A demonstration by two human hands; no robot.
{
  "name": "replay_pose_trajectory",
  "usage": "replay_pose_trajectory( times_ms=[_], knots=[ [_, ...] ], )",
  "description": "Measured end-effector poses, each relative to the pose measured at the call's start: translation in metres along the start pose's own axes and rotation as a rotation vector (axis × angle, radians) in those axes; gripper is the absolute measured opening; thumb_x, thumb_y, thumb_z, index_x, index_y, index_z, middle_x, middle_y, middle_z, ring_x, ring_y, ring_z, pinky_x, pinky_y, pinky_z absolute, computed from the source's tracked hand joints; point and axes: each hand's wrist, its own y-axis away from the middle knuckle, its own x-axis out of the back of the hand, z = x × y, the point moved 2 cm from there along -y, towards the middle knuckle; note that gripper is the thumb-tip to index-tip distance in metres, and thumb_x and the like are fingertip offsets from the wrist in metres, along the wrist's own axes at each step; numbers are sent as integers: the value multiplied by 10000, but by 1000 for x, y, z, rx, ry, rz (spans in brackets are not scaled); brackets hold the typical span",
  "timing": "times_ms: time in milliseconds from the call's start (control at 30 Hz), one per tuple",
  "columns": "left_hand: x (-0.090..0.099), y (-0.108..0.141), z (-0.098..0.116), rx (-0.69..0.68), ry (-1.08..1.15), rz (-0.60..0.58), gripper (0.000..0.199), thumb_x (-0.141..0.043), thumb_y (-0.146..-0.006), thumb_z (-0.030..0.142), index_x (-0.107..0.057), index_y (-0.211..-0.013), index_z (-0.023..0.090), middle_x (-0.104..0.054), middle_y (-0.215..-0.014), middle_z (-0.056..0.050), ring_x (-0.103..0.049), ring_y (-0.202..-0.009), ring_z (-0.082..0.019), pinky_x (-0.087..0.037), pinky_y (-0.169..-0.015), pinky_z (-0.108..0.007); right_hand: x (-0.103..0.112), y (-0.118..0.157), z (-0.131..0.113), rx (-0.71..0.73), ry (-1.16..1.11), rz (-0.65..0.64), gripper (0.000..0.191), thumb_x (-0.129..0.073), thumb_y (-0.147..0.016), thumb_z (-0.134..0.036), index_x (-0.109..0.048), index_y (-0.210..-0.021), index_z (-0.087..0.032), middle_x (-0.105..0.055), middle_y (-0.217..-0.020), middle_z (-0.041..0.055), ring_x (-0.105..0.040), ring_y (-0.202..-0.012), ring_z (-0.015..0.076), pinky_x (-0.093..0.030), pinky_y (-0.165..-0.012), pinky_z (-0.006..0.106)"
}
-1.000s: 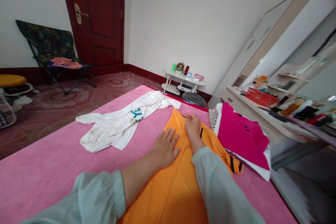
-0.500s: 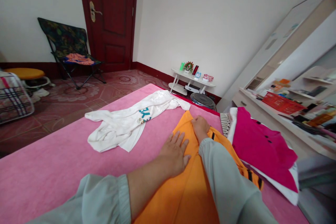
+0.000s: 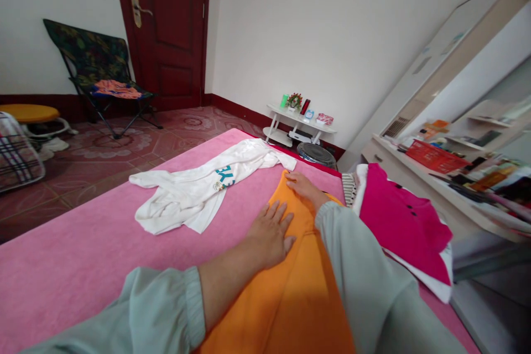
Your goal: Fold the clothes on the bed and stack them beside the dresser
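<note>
An orange garment [image 3: 290,298] lies lengthwise on a pink-covered bed [image 3: 124,265], its far end narrowing to a point. My left hand [image 3: 269,235] rests flat on it, fingers spread, pressing the left side. Near that far tip, my right hand [image 3: 306,187] has its fingers closed on the cloth, though the fingertips are partly hidden. A strip of the garment shows beyond my right wrist, and my right sleeve covers much of its right side. To the left, a white shirt [image 3: 186,199] with teal lettering is spread out, apart from both hands.
Folded clothes with a magenta top [image 3: 402,221] lie at the bed's right edge. Beside them stands a dresser with a red basket [image 3: 435,156]. Beyond the bed are a small white table [image 3: 282,110], a folding chair [image 3: 91,61] and a yellow stool [image 3: 29,113].
My right hand has moved left and away from me to the garment's tip, drawing cloth over. The black-striped part at right is now mostly out of sight. My left hand stays flat.
</note>
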Motion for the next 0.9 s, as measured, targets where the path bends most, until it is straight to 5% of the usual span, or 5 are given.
replay_pose_trajectory(
  times_ms=[267, 433, 600, 767, 900],
  knots=[
    [-3, 0, -1, -10, -6, 12, 588, -272, -933, 507, -361, -1437, 219, -232, -1541, -97, -166, -1423, -279, -139, -1151, -472, 57, 89, 45, -419, 174, 70, 288, -464, -857, -317, -686, -917, -145, -698, -879, 128, -646, -838, 232, -437, -685, 287],
    [-2, 1, 0, -10, -12, 30, 581, -278, -933, 496, -380, -1428, 209, -251, -1534, -105, -183, -1418, -285, -139, -1147, -476, 47, 129, 52, -604, 138, -80, 477, -499, -789, -609, -648, -719, -161, -670, -749, 122, -630, -707, 227, -381, -559, 271],
    [-1, 1, 0, -11, -13, 36, 578, -273, -934, 502, -384, -1424, 216, -262, -1531, -100, -195, -1415, -279, -146, -1145, -469, 26, 127, 44, -543, -226, 219, 315, -696, -618, -385, -483, -486, -194, -461, -442, -25, -513, -518, 155, -324, -501, 241],
    [-4, 1, -2, -18, -11, 57, 577, -275, -930, 505, -388, -1419, 220, -276, -1527, -99, -201, -1413, -277, -141, -1143, -467, 11, 117, 35, -549, -393, 388, 199, -679, -574, -323, -574, -663, -179, -563, -567, -10, -568, -590, 181, -415, -524, 260],
    [-3, 2, -2, -19, 0, 67, 580, -277, -929, 512, -386, -1417, 220, -270, -1530, -93, -193, -1415, -274, -133, -1144, -464, 1, 116, 34, -595, -625, 467, 468, -673, -581, -339, -590, -996, -141, -651, -725, 30, -633, -630, 190, -498, -543, 286]
  ],
)
